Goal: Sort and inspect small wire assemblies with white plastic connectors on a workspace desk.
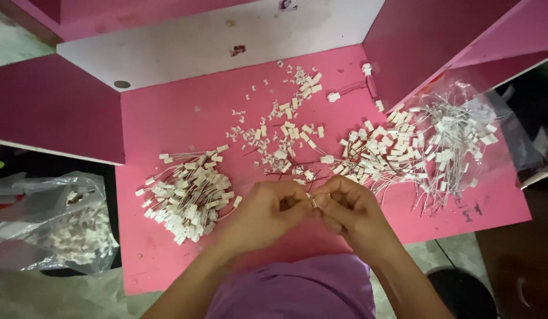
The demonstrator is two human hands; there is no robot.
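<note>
Both hands meet over the near middle of a pink table (179,112). My left hand (265,211) and my right hand (348,210) pinch one small white plastic connector (314,203) with thin wires between their fingertips. To the left of my left hand lies a pile of wired white connectors (188,195). A larger heap of the same wired connectors (386,153) spreads to the right of my right hand.
Loose small white connector shells (289,127) are scattered across the table's middle. A clear plastic bag (463,136) holds more wired connectors at the right edge. Another clear bag of white parts (61,230) sits off the table at the left. Pink partition walls (55,106) rise on both sides.
</note>
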